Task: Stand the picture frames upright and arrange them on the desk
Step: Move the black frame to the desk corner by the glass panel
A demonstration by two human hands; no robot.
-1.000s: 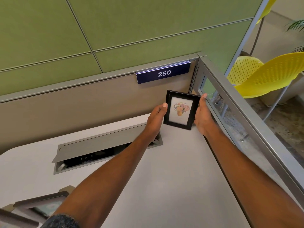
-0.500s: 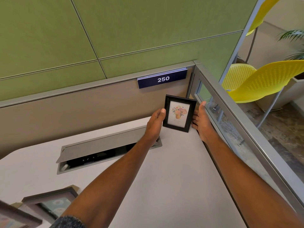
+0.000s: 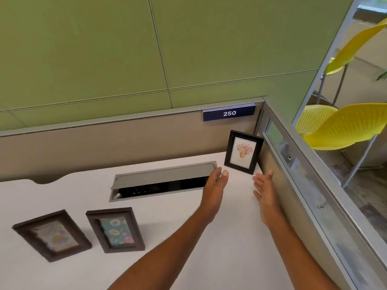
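Observation:
A small black picture frame [image 3: 243, 152] with a flower-pot print stands upright in the far right corner of the white desk [image 3: 188, 237]. My left hand [image 3: 215, 185] and my right hand [image 3: 265, 189] hover just in front of it, both open, fingers apart, not touching it. Two dark brown frames stand tilted back at the near left: one with a teal floral print [image 3: 115, 229], one with a pale print [image 3: 52, 235].
A grey cable hatch [image 3: 163, 181] lies open in the desk behind the brown frames. A beige partition with a blue "250" plate [image 3: 229, 113] closes the back. A glass side panel [image 3: 314, 185] bounds the right edge. Yellow chairs [image 3: 343, 126] stand beyond it.
Both hands have let go of the black frame and drawn back toward me. The frame now stands by itself in the corner. The view has swung left, showing the two brown frames.

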